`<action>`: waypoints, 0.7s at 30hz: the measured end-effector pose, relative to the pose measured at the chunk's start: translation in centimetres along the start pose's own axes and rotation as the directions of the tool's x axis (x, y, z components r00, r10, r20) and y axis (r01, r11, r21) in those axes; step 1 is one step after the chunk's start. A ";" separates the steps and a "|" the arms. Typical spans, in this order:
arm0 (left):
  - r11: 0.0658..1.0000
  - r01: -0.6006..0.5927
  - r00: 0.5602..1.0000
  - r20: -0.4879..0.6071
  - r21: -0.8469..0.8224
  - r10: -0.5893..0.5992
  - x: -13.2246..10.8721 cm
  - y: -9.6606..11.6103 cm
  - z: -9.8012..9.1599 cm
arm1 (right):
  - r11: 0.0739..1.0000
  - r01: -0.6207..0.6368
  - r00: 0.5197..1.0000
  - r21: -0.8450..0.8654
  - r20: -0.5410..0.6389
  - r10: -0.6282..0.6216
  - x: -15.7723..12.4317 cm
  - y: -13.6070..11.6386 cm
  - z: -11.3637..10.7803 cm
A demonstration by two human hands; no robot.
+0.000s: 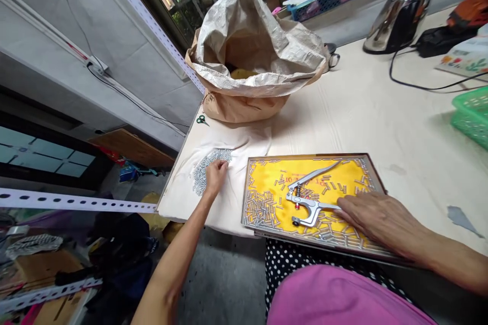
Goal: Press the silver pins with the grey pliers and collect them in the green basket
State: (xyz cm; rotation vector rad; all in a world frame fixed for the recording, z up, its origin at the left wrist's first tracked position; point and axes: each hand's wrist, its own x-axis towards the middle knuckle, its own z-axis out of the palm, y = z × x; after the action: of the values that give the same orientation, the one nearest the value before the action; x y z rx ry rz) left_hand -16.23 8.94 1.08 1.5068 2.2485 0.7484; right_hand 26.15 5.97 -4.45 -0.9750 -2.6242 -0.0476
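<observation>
At the near-left corner of the tabletop (407,152), which is covered in pale cloth: loose pile of small grey metal pieces (199,178). Left hand (216,175) is over the pile's right side, fingers curled and fingertips drawn together; cannot tell whether a piece is pinched between them.

At the near edge, right of the pile: shallow tray (246,190), its near side reaching past the tabletop edge, above the person's lap. Tray is lined with a yellow sheet (267,175) bearing red lettering. Many short, ribbed metal pieces (261,209) lie on the sheet: dense heap in the near-left corner, a band along the near wall, others scattered or lined near the far and right walls.

Silver hand pliers (310,205) over the middle of the tray, head pointing left, jaws apart, handles spread. Right hand (375,215), at the tray's right side, is closed on the end of the lower handle; the upper handle slants free above it.

Near the left edge, beyond the pile: scissors with green grips (201,119). Far-left corner: large open paper sack (244,106), rim folded outward. Far edge, toward the right: metal kettle (400,15). Right side: green basket (473,119), partly cut off by the frame.
</observation>
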 end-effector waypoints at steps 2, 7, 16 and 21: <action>0.986 0.077 0.996 0.045 -0.151 -0.071 -1.4 1.2 -0.1 | 0.996 -0.074 0.997 -0.054 -0.018 0.073 1.4 -0.4 -1.3; 0.595 0.365 0.926 0.342 -0.716 -0.157 -6.6 6.9 1.0 | 0.938 -0.116 0.993 0.326 0.048 0.106 7.6 -3.2 -4.2; 0.450 0.500 0.838 0.545 -0.740 -0.036 -10.7 10.9 1.7 | 0.684 0.019 1.000 0.729 -0.020 -0.007 12.7 -5.8 -2.4; 0.446 0.496 0.860 0.491 -0.745 -0.138 -10.6 9.9 2.4 | 0.728 -0.021 1.000 0.685 0.011 0.019 12.9 -6.4 -1.7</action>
State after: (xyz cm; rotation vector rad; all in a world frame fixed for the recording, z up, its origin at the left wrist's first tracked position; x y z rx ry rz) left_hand -3.48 2.73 4.79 0.5939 1.3900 1.1101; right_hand 13.41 8.91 1.90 -0.7132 -2.3055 0.8757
